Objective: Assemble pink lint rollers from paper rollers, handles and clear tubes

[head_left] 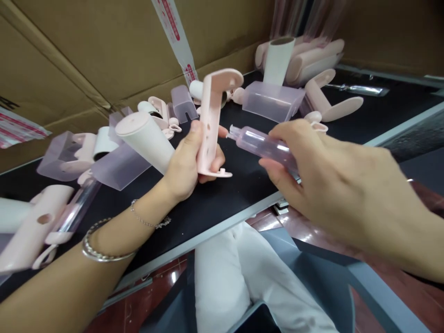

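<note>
My left hand (185,164) is wrapped round a pale pink C-shaped plastic bracket (210,125), held upright with small holes along its back and a peg on its lower flange. In my right hand (322,171), between thumb and fingers, lies a translucent pink tube (262,144) with a narrow clear tip pointing left at the bracket. A small gap separates the tip from the bracket. Behind my left wrist stands a tilted white cylinder with a pale pink end (147,138).
Pink, white and translucent lilac parts lie along the black work surface (239,185). A lilac cover (272,99) and another pink bracket (326,99) are at the back right, near a screwdriver (362,89). Cardboard (104,41) walls the back. A metal edge (194,236) runs in front.
</note>
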The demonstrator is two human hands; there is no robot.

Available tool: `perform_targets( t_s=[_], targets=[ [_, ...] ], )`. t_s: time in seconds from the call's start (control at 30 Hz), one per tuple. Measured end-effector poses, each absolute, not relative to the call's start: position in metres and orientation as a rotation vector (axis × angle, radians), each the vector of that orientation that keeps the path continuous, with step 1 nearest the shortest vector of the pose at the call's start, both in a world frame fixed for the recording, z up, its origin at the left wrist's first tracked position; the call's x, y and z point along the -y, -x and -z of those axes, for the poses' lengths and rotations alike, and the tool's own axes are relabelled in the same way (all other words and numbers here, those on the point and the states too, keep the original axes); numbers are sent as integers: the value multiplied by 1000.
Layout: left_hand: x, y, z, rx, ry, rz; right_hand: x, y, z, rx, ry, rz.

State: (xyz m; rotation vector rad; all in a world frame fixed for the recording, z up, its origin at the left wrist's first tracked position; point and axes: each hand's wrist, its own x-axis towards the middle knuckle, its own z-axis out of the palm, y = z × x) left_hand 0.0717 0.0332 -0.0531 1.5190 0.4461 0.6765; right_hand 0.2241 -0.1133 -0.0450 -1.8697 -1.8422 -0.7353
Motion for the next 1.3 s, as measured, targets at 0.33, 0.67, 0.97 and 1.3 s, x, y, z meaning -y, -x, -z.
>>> perform_targets(
  t_s=[0.33, 0.67, 0.97, 1.3],
  targets=[
    [-27, -67, 53, -285, -1562, -515, 106, -233, 66, 1917, 1704, 667],
    [-21, -64, 50, -237, -1607, -465, 108, -236, 66, 1958, 1685, 632],
    [-20, -64, 48, -255, -1586, -439, 108, -235, 60, 1965, 1653, 693],
    [-27, -67, 51, -227, -1574, -403, 119, -223, 42, 2075, 1814, 932]
  ],
)
